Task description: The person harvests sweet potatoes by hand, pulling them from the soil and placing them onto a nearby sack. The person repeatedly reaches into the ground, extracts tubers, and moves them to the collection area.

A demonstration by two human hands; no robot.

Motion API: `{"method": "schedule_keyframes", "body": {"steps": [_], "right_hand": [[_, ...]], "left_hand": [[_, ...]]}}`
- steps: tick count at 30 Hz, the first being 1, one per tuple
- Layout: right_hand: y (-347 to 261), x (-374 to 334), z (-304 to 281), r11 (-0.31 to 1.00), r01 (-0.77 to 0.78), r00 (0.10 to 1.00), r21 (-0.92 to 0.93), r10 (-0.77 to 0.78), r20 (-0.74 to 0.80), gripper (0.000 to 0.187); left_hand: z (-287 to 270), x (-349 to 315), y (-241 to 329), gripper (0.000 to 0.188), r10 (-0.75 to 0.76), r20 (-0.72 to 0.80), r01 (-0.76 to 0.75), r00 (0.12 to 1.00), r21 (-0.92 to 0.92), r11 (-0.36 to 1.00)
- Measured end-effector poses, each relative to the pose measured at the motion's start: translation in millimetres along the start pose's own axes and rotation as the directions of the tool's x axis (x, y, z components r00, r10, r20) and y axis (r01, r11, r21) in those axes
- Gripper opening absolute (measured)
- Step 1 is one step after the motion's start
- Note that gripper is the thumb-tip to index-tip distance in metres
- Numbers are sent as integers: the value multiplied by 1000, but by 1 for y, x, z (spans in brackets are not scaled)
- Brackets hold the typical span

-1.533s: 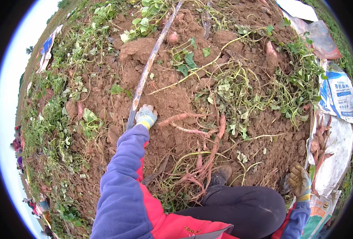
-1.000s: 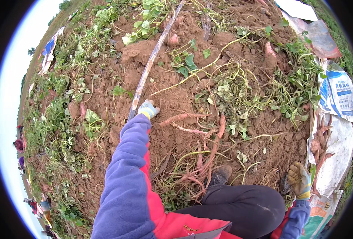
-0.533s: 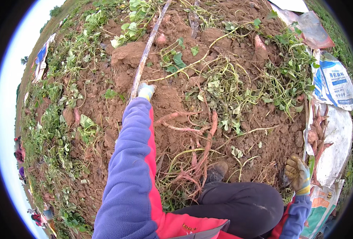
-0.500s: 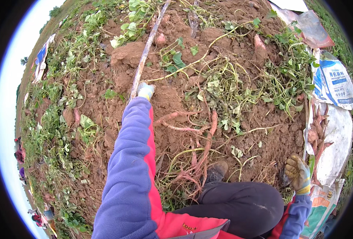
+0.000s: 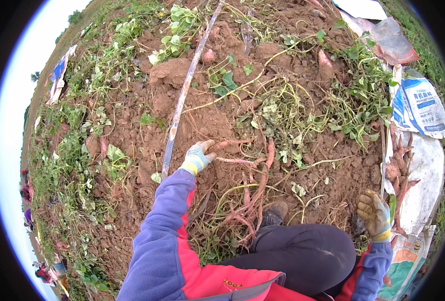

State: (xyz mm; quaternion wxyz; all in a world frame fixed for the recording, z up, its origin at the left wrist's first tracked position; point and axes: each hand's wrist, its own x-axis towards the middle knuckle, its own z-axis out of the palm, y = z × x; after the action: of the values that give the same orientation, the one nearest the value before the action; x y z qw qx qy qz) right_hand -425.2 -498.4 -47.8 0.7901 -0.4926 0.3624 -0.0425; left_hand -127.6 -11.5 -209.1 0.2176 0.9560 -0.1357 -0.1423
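My left hand [image 5: 197,157], in a pale glove with yellow and blue bands, reaches over the soil with thumb and fingers apart. Its fingertips are at the left end of a slender reddish sweet potato root [image 5: 227,144]; I cannot tell whether they touch. Just right of it lies a tangle of long sweet potato roots [image 5: 268,160], running down toward my boot [image 5: 274,213]. My right hand [image 5: 374,213], in a soiled glove, rests low at the right, fingers loosely bent and slightly apart, with nothing visible in it. Beside it is a white sack [image 5: 425,175] with several sweet potatoes [image 5: 394,172] on it.
A long thin pole [image 5: 190,75] lies across the soil, left of the roots. Wilted vines [image 5: 287,110] cover much of the ground. Other sweet potatoes [image 5: 325,61] poke from the soil. More sacks [image 5: 385,37] lie at the far right. People [image 5: 44,273] are at the far left.
My left hand has moved from beside the pole, back toward me and slightly right, to the slender root's end. My right hand stays almost in place.
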Motion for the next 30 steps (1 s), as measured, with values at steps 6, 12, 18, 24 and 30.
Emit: {"method": "schedule_keyframes", "body": {"steps": [6, 12, 18, 24, 30], "right_hand": [[-6, -19, 7, 996, 72, 994, -55, -67, 90, 33], [-19, -62, 33, 962, 146, 985, -231, -121, 120, 49], [-23, -98, 32, 926, 234, 957, -295, -165, 240, 49], [-6, -126, 35, 870, 314, 910, -380, -161, 381, 48], [23, -102, 3, 731, 444, 852, -518, -165, 497, 42]], "left_hand": [[23, -51, 34, 53, -130, 9, 129, 992, 50, 990], [40, -79, -9, 55, -159, -3, 155, 987, -211, 965], [2, -129, 26, 50, -215, 167, 214, 962, 24, 977], [-50, -225, 3, 38, -286, -126, 278, 950, -79, 957], [-130, -407, -62, 35, -474, -477, 529, 741, -21, 848]]}}
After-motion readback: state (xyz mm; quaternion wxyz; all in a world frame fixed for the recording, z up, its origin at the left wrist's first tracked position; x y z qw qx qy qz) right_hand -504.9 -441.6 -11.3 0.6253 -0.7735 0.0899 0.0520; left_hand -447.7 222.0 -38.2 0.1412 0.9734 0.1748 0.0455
